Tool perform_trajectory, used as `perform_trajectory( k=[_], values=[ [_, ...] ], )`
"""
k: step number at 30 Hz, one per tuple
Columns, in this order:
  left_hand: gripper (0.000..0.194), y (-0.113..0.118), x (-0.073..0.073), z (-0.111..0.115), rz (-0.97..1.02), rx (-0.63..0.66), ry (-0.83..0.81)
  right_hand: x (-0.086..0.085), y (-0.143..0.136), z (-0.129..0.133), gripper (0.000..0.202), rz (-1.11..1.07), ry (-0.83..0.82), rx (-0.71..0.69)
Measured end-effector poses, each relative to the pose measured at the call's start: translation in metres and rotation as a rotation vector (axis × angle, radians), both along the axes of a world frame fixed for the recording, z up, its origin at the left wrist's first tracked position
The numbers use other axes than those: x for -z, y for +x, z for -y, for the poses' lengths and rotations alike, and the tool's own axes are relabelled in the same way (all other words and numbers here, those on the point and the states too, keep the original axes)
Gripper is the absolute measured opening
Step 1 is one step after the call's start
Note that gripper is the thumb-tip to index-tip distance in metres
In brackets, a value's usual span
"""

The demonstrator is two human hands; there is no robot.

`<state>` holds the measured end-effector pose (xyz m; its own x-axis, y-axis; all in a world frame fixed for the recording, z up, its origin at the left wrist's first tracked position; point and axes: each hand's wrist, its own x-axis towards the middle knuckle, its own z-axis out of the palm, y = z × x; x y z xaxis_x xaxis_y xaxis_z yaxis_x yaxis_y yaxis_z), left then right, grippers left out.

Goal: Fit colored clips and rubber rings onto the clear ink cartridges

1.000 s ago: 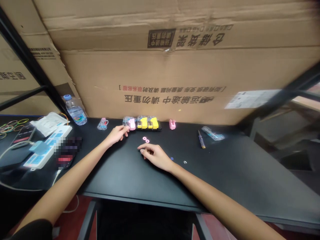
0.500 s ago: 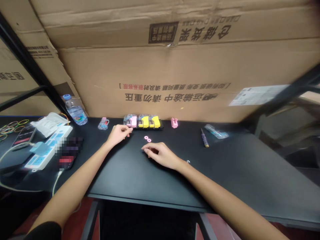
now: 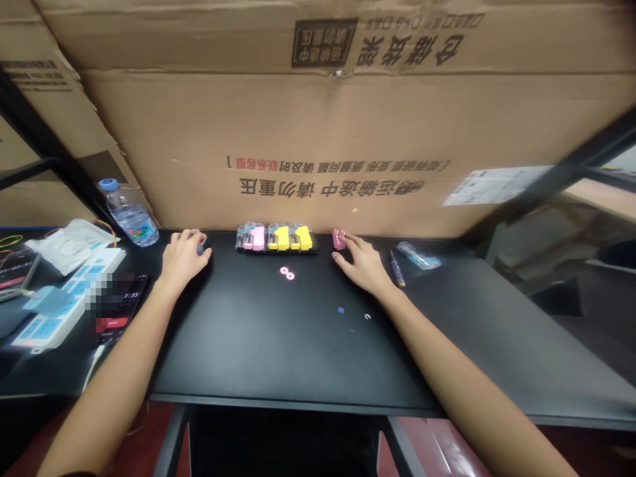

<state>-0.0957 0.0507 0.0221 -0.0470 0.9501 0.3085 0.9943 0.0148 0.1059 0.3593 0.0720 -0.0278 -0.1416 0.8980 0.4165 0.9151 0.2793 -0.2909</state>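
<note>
My left hand (image 3: 183, 260) is curled over a small clear and pink plastic piece (image 3: 201, 246) at the back left of the table, mostly hidden by the fingers. At a small pink plastic part (image 3: 338, 238), my right hand (image 3: 362, 263) reaches with its fingertips at the part's right side. Its thumb is spread apart, just in front of the part. Between the hands stands a row of clear plastic blocks, one with a pink piece (image 3: 256, 238) and two with yellow pieces (image 3: 281, 238). Two pink rings (image 3: 287, 273) lie in front of the row.
A screwdriver (image 3: 397, 270) and a clear plastic wrapper (image 3: 419, 256) lie to the right. A blue disc (image 3: 340, 310) and a small white clip (image 3: 368, 317) lie nearer me. At left are a water bottle (image 3: 130, 215), power strip (image 3: 74, 291) and phone (image 3: 122, 308). Cardboard (image 3: 278, 119) stands behind.
Both hands have moved apart and away from me: the left from beside the block row to the clear and pink piece, the right to the pink part. A blue disc now shows on the table.
</note>
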Motion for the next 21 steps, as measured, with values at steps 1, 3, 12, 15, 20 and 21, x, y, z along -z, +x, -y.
perform_trajectory(
  k=[1,3,12,15,20,21],
  values=[
    [0.035,0.001,0.001,0.0,0.009,-0.009,-0.02,0.0,-0.001,0.0,0.051,0.018,-0.006,0.008],
    [0.032,0.003,0.001,0.002,0.039,-0.018,-0.062,-0.002,-0.004,0.002,0.043,0.052,-0.009,0.044],
    [0.011,0.02,-0.015,0.019,0.245,0.213,-0.288,-0.022,-0.013,0.015,0.026,-0.279,-0.018,0.178],
    [0.009,0.037,-0.017,0.027,0.215,0.325,-0.304,-0.026,-0.024,0.019,0.03,-0.593,0.045,0.108],
    [0.022,0.065,-0.017,0.036,0.156,0.426,-0.15,-0.028,-0.06,0.039,0.04,-0.839,-0.167,-0.125],
    [0.022,0.071,-0.016,0.039,0.176,0.453,-0.116,-0.028,-0.069,0.045,0.041,-0.862,-0.231,-0.188]
  ],
)
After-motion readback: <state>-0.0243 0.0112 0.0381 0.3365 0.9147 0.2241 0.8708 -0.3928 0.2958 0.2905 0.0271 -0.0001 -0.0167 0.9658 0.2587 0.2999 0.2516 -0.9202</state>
